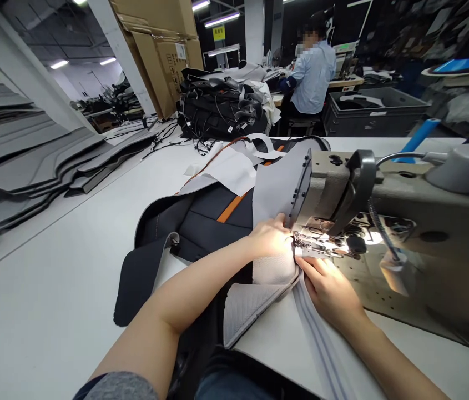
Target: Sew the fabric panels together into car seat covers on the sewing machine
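The cover [201,225] lies across the table [51,311], its near edge drawn up to the foot [307,243] of the sewing machine [459,264]. The left hand [271,238] rests palm down on the pale backing just left of the foot, its fingertips partly lost in glare, so whether they pinch anything I cannot tell. The right hand [332,286] reaches in from the near side, fingers together at the edge, just above where the strip [321,341] runs down over the table; whether thumb and finger close on it is hidden.

The step in hand looks like guiding cover and strip under the foot as one seam. To do that well, I would use the left hand as a flat, light weight that steers the cloth, and let the right hand line up the two edges just ahead of the foot. Pulling would likely bend the needle or stretch the seam. Fingers are very near the foot, so slow stitching seems wise here. The flap [245,311] folds toward the lap and could drag; its weight is best borne by the table. The lamp [394,272] lights the seam well, so watch the edge there, not the needle
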Available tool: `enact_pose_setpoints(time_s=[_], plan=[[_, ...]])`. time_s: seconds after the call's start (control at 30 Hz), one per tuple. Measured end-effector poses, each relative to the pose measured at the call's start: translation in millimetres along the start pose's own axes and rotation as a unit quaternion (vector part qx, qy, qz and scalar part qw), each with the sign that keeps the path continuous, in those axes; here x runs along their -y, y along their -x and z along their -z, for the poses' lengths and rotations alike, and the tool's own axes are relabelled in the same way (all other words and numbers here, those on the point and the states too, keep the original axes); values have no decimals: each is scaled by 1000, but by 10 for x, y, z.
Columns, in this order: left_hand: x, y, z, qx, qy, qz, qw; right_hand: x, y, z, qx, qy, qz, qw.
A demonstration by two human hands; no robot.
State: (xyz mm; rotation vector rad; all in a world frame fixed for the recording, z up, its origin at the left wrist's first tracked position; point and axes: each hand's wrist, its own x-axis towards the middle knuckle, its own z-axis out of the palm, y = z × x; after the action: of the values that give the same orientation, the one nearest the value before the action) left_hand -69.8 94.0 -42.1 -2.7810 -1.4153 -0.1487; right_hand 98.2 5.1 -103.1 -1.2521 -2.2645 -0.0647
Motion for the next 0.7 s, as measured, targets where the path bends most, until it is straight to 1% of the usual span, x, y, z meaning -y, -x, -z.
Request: enact_pose_setpoints(time_s=[0.07, 0.1, 0.13, 0.2, 0.23, 0.27, 0.3, 0.4, 0.5, 0.6, 0.7], plan=[[-2, 55, -36, -11, 1, -18, 1000, -2, 10, 11, 1, -64, -38, 997], [-5, 78, -55, -19, 0, -22, 1000, -10, 15, 23, -2, -123, -73, 990], [-8, 97, -71, -26, -2, -23, 999, -25, 19, 37, -9, -191, -121, 974], [-14, 116, -95, -34, -5, -27, 999, -70, 20, 65, -38, -309, -226, 923], [-16, 118, -100, -35, -6, -29, 999, -99, 14, 77, -57, -344, -272, 897], [-18, 116, -102, -33, -6, -29, 999, -128, 4, 86, -75, -363, -307, 877], [-21, 113, -101, -32, -7, -28, 999, -155, -10, 93, -88, -370, -329, 864], [-33, 100, -77, -28, -9, -22, 999, -198, -69, 108, -105, -386, -367, 840], [-51, 94, -40, -22, -11, -20, 999, -177, -117, 126, -106, -401, -386, 824], [-65, 97, -16, -17, -17, -19, 1000, -140, -134, 143, -112, -407, -391, 818], [-64, 108, -23, -14, -20, -22, 999, -125, -136, 149, -121, -404, -383, 822]])
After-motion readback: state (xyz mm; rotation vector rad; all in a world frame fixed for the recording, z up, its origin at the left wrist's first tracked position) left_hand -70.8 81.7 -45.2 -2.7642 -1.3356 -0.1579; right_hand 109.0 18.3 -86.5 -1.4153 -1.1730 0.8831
